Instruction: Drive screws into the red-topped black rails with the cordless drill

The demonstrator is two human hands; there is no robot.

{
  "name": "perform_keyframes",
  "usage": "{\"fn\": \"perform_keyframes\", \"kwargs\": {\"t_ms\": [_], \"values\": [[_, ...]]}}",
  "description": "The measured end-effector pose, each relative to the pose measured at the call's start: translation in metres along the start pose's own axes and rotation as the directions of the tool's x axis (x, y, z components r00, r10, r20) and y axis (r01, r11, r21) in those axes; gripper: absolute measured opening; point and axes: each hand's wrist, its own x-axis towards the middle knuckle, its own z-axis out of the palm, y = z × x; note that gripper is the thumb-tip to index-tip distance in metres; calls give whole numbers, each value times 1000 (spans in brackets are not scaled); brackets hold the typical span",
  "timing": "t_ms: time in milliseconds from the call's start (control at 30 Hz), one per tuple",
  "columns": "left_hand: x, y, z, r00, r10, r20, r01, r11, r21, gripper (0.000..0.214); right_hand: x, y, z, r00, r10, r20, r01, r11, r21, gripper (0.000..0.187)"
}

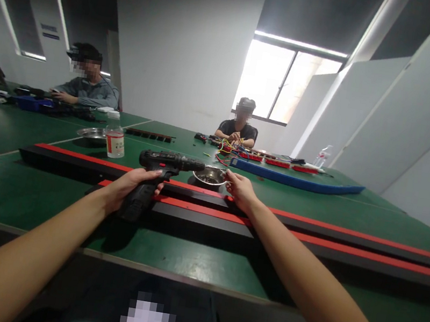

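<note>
My left hand (127, 185) is wrapped round the handle of a black cordless drill (157, 162), which lies sideways in the air with its bit pointing right. My right hand (240, 190) has its fingertips pinched together at the far end of the bit; what they hold, if anything, is too small to make out. Just behind the bit, a metal bowl (208, 181) contains small dark pieces. Beneath both hands run two long black bars with red tops, a farther bar (71, 163) and a nearer bar (197, 222), side by side on the green table (192, 255).
A bottle with a red-and-white label (116, 140) stands at left beside a shallow metal dish (92, 133). Beyond the bowl lie a long blue strip (297, 180) and coloured wires (225, 149). One person (241, 127) works opposite, another person (93, 90) sits far left.
</note>
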Motion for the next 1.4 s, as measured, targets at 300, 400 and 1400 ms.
{"fn": "perform_keyframes", "kwargs": {"t_ms": [300,400,1400], "values": [[-4,1,1,1000,0,15,-1,1000,19,21,2,4,4,997,-46,62,47,999,-1,53],[-6,2,3,999,-4,45,4,1000,2,20,1,2,5,996,-46,81,47,999,-8,52],[-6,0,5,999,27,35,-31,992,122,24,-9,-6,8,994,-11,109,10,1000,2,52]]}}
